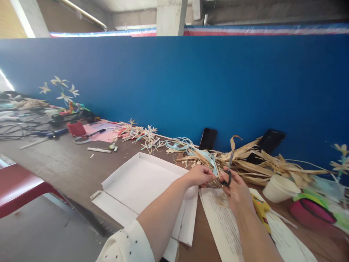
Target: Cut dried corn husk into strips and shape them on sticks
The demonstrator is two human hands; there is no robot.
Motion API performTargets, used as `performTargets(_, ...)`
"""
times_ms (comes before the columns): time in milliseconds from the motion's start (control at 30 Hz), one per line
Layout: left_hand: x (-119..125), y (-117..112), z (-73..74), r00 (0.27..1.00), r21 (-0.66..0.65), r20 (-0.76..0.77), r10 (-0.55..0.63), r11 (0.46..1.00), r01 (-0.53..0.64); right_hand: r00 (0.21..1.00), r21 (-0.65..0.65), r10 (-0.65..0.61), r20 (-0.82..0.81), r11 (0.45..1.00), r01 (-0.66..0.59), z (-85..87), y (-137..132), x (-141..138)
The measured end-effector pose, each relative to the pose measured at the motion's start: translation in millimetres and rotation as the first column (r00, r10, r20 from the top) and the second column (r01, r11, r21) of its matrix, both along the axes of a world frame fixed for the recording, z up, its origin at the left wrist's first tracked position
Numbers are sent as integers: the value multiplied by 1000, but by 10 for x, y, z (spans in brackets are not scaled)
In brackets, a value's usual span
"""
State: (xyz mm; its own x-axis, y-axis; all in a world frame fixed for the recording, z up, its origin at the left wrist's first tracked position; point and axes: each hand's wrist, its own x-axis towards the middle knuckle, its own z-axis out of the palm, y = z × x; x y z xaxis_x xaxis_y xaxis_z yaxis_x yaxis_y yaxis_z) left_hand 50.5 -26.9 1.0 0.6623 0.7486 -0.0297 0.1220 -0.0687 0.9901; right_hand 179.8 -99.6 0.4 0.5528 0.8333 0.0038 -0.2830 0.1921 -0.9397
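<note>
My right hand (237,191) is closed around a pair of scissors (230,169) with dark handles, the blades pointing up and away from me. Close beside it, my left hand (199,175) has its fingertips pinched together; whatever is between them is too small to make out. Behind both hands lie dried husk strips (245,160) in a loose pile, mixed with a light-blue ribbon (211,160). Under my left forearm is an open white cardboard box (147,178). A printed sheet (218,214) lies below my right hand.
A yellow glue gun (260,211) lies right of my right forearm, near a white cup (280,188) and a pink round container (312,211). Two dark phones (208,139) lean near the blue partition (174,83). Small straw-coloured flowers (149,136) and a red tape roll (76,128) lie leftward.
</note>
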Motion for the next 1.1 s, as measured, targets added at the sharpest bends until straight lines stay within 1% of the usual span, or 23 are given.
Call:
performTargets(100,3,5,-17,1000,-9,-15,-24,1000,24,1000,-6,-17,9,1000,17,-18,9,13)
performTargets(167,7,0,-12,1000,-22,-7,-17,1000,17,1000,-11,-20,18,1000,20,-30,15,17)
performTargets(400,28,-8,0,997,-47,59,50,998,-48,998,-48,12,54,999,-10,-64,24,19)
performTargets(467,27,6,1,994,-77,69,82,994,-76,998,-66,27,64,998,-23,-68,21,17)
performTargets(533,21,23,8,981,-147,110,160,979,-143,995,-91,70,73,994,-63,-73,17,6)
performTargets(600,13,41,20,948,-250,178,264,944,-216,987,-123,137,81,984,-127,-82,14,-17)
performTargets(667,5,58,32,906,-346,239,349,902,-256,974,-165,204,99,968,-186,-97,12,-48)
performTargets(733,3,72,42,872,-408,272,407,869,-279,957,-220,261,131,948,-228,-116,8,-80)
performTargets(800,8,79,48,848,-431,288,444,851,-299,938,-263,309,159,929,-262,-132,0,-105)
performTargets(867,16,79,52,837,-436,294,462,844,-312,921,-276,347,178,916,-291,-141,-9,-123)
performTargets(1100,32,77,42,831,-420,308,463,850,-319,890,-275,393,232,904,-328,-172,4,-141)
